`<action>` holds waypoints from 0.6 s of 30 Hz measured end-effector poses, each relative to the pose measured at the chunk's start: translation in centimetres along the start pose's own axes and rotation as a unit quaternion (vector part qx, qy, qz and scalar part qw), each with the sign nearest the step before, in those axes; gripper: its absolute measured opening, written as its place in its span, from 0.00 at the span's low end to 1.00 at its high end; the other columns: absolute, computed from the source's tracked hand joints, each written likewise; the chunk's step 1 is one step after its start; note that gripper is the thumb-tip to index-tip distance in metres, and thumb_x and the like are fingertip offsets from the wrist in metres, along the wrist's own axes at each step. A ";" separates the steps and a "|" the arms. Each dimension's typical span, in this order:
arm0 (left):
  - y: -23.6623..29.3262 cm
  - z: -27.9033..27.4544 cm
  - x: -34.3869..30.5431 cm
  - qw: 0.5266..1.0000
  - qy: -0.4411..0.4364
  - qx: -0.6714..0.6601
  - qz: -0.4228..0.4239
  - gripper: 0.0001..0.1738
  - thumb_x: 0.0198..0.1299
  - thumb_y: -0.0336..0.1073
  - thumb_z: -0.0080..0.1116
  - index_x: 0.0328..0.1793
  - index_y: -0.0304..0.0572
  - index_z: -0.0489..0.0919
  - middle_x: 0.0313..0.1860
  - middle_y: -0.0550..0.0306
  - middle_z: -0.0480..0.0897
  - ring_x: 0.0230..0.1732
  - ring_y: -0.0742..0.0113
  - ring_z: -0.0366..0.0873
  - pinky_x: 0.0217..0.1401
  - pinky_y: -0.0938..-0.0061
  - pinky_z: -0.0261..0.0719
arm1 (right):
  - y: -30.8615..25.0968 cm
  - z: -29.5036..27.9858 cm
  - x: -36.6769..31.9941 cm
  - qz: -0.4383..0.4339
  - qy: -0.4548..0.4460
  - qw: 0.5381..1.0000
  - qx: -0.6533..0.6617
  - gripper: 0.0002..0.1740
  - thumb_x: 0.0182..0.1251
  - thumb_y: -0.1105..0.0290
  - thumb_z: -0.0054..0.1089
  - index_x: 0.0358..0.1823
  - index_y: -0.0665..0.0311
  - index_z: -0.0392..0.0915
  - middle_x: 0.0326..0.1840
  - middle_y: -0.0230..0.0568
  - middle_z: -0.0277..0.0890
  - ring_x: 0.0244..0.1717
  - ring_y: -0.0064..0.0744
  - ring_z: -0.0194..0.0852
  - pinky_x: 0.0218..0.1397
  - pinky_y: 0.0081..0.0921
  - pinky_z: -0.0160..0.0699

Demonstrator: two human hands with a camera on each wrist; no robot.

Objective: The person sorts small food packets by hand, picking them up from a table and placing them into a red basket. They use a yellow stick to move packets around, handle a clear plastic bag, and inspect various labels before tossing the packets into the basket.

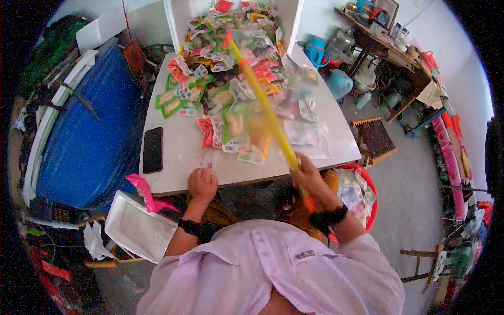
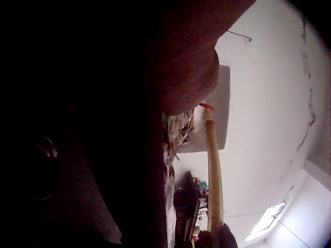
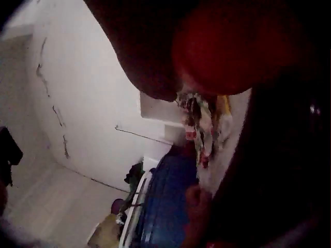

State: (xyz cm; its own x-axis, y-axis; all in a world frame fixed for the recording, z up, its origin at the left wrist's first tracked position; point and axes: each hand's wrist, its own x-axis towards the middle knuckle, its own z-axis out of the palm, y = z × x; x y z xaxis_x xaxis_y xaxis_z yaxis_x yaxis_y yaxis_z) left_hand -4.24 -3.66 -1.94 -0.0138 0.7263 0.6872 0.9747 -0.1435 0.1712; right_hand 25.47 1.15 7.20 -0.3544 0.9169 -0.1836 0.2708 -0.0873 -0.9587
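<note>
My right hand (image 1: 313,182) grips the lower part of a long yellow stick (image 1: 265,107) with orange-red ends. The stick slants up and left over the heaped food packets (image 1: 236,97), blurred in the head view. In the left wrist view the yellow stick (image 2: 214,175) stands against the wall, its small red tip at the top. My left hand (image 1: 202,184) rests at the front edge of the white table (image 1: 181,176), its fingers curled with nothing visible in them. A flat clear plastic bag (image 1: 310,142) lies ahead of my right hand.
A black phone (image 1: 153,150) lies at the table's left. White foam panels (image 1: 290,23) enclose the heap's back. A red basin (image 1: 371,202) of packets sits by my right side, and a white foam box (image 1: 139,223) at my left. A blue tub (image 1: 89,126) stands farther left.
</note>
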 end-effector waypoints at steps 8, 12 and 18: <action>0.2 -0.3 0.2 1.000 0.001 -0.013 0.004 0.15 0.34 0.30 0.47 0.34 0.39 0.72 0.19 0.54 0.66 0.23 0.56 0.64 0.22 0.63 0.62 | -4.3 -0.6 14.3 -0.206 0.069 0.965 -0.148 0.22 0.53 0.69 0.47 0.51 0.59 0.54 0.27 0.38 0.68 0.23 0.28 0.66 0.21 0.22 0.67; 0.1 -0.2 -0.1 1.000 -0.016 -0.015 -0.010 0.16 0.34 0.30 0.47 0.36 0.40 0.72 0.20 0.54 0.66 0.24 0.57 0.64 0.24 0.64 0.62 | -2.9 -0.4 12.0 -0.081 0.014 0.987 -0.137 0.22 0.55 0.67 0.44 0.52 0.56 0.52 0.27 0.38 0.67 0.22 0.27 0.66 0.20 0.21 0.67; -0.1 0.6 -0.2 0.997 0.066 0.013 0.041 0.17 0.34 0.29 0.47 0.37 0.41 0.71 0.21 0.55 0.66 0.25 0.57 0.65 0.25 0.64 0.62 | -0.6 0.1 3.1 0.046 -0.022 0.998 -0.045 0.25 0.56 0.71 0.42 0.55 0.58 0.47 0.24 0.33 0.61 0.21 0.19 0.61 0.17 0.17 0.64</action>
State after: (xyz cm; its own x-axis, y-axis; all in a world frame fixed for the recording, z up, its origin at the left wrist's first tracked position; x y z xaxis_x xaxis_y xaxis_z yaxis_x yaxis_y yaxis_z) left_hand -4.24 -3.40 -2.56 0.0385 0.6181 0.7851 0.9794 -0.1792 0.0931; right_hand 24.17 3.99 7.15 -0.3628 0.8884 -0.2812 0.3826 -0.1331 -0.9143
